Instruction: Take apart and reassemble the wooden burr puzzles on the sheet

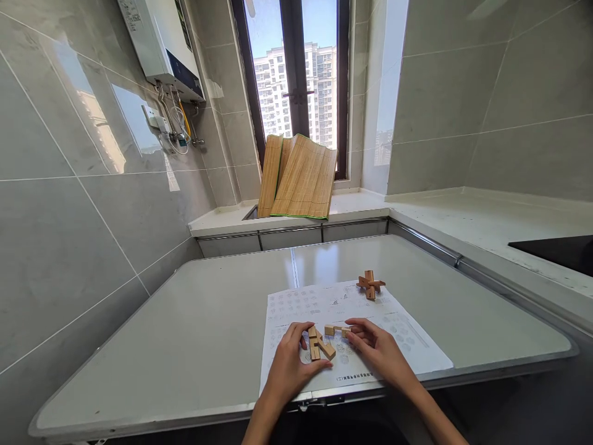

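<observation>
While the right hand pinched a notched bar by its right end, the left hand curled round blocks just left on the near paper, grip unclear; likely piece-positioning, next move probably needing notches squared up.

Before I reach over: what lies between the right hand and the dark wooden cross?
Just bare printed paper between right hand and dark wooden cross; the head view shows it.
</observation>
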A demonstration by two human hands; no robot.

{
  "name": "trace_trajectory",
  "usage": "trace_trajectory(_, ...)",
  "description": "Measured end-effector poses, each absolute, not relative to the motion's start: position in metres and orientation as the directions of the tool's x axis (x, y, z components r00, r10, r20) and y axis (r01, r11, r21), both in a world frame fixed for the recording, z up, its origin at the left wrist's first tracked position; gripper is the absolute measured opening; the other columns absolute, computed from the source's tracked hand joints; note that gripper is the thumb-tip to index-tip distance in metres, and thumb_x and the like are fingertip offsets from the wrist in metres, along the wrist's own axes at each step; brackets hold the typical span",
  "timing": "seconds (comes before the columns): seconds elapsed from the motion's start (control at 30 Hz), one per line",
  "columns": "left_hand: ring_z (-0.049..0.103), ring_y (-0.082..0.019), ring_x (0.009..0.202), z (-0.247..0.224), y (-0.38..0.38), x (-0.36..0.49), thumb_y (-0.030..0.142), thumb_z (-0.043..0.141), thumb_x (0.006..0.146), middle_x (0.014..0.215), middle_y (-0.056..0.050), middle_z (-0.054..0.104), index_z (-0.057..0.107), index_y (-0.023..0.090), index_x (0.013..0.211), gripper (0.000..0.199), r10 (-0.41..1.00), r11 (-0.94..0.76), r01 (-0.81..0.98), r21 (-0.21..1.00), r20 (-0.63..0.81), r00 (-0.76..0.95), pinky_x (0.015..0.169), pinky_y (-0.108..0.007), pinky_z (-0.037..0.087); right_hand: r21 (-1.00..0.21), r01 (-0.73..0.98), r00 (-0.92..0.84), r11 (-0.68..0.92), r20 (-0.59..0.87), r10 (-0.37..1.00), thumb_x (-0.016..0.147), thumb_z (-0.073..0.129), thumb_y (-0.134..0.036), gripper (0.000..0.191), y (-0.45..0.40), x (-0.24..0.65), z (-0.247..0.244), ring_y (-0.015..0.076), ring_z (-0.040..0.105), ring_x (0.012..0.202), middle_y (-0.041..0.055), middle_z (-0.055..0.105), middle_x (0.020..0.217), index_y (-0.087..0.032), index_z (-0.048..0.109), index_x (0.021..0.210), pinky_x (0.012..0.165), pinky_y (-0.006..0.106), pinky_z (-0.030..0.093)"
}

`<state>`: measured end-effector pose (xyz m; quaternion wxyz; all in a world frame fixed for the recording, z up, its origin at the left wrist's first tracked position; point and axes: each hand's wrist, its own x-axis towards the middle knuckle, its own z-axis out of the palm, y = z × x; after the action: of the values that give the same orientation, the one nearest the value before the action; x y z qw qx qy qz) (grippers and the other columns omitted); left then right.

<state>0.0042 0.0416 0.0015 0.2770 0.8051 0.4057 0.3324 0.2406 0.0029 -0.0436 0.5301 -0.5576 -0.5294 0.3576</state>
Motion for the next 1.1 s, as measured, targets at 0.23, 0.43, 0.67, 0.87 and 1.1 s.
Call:
trace_trajectory(0.23,0.059,-0.021,0.086,0.001,0.040,0.004,0.036,0.091,0.064,0.113,-0.003,0.064,0.059,0.030,0.126,0.069,0.841,-0.510,0.486,0.709,0.293,0.456,0.084,-0.037,0.052,-0.996,0.049,0.060,0.074,0.077,0.995,0.086,0.066,-0.064,0.054,-0.005,0.241,-0.028,0.0232,0.069,0.087,0.0052,0.074,0.087,-0.020,0.072,0.116,0.087,0.035,0.055)
trace_trajectory(0.43,0.061,-0.022,0.091,0.001,0.039,0.003,0.036,0.091,0.065,0.117,-0.003,0.063,0.059,0.030,0.125,0.069,0.820,-0.538,0.463,0.704,0.310,0.481,0.086,-0.037,0.052,-0.998,-0.014,-0.017,0.062,0.063,0.998,0.086,0.062,-0.068,0.055,-0.009,0.229,-0.017,0.0227,0.069,0.082,0.0040,0.072,0.080,-0.019,0.072,0.111,0.087,0.036,0.053)
trace_trajectory(0.67,0.060,-0.021,0.088,0.003,0.036,0.003,0.034,0.092,0.063,0.108,-0.002,0.062,0.055,0.028,0.123,0.071,0.797,-0.586,0.421,0.692,0.399,0.453,0.085,-0.037,0.053,-0.983,0.083,-0.021,0.165,0.164,0.986,0.091,0.053,-0.070,0.052,-0.009,0.205,-0.008,0.0211,0.063,0.071,0.0007,0.064,0.071,-0.021,0.068,0.098,0.075,0.033,0.051)
trace_trajectory(0.87,0.060,-0.021,0.088,0.004,0.034,0.003,0.035,0.090,0.065,0.111,-0.004,0.059,0.053,0.026,0.115,0.064,0.768,-0.631,0.412,0.658,0.451,0.455,0.081,-0.038,0.055,-0.964,0.176,0.120,0.197,0.220,0.968,0.093,0.048,-0.071,0.052,-0.011,0.178,-0.007,0.0201,0.057,0.062,0.0011,0.062,0.067,-0.022,0.064,0.088,0.063,0.031,0.046)
trace_trajectory(1.1,0.064,-0.023,0.098,-0.002,0.033,0.002,0.032,0.084,0.074,0.116,-0.006,0.056,0.049,0.025,0.116,0.055,0.716,-0.694,0.385,0.609,0.524,0.461,0.084,-0.038,0.056,-0.983,0.160,0.201,0.085,0.117,0.973,0.089,0.046,-0.077,0.057,-0.006,0.160,-0.002,0.0202,0.055,0.056,0.0006,0.058,0.060,-0.024,0.057,0.070,0.057,0.031,0.044)
